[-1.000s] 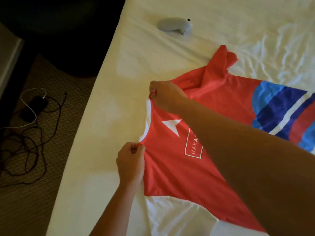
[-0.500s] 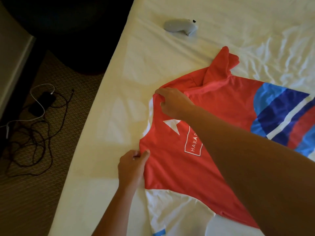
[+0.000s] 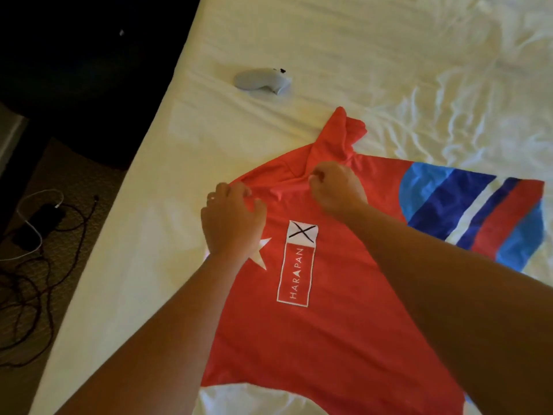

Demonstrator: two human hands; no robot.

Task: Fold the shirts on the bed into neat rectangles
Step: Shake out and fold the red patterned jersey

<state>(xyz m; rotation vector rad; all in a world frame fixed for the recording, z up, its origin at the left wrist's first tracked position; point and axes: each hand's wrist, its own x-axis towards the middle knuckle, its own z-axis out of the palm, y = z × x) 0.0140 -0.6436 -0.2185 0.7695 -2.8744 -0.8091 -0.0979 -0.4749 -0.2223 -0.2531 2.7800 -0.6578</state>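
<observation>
A big red cloth shirt (image 3: 323,333) with a white star, a white box with a black X and the word HARAPAN lies spread out on the white bed sheet (image 3: 299,40). It fills the middle and bottom of the view. Blue, white and red stripes sit on its side at about 3 o'clock. One red sleeve (image 3: 341,136) is bunched up and points to 12 o'clock.

The left hand (image 3: 230,220) rests on the shirt near its top edge, at about 9 o'clock from the X box. Its fingers are bent and grab the red cloth at the edge. The right hand (image 3: 335,187) is just beside it, toward 2 o'clock. Its fingers are curled tight and pinch a fold of red cloth just under the sleeve.

A small grey plastic controller (image 3: 261,80) lies on the sheet at 11 o'clock, well apart from the shirt. Dark and white cables (image 3: 33,250) lie on the brown floor at 9 o'clock.
</observation>
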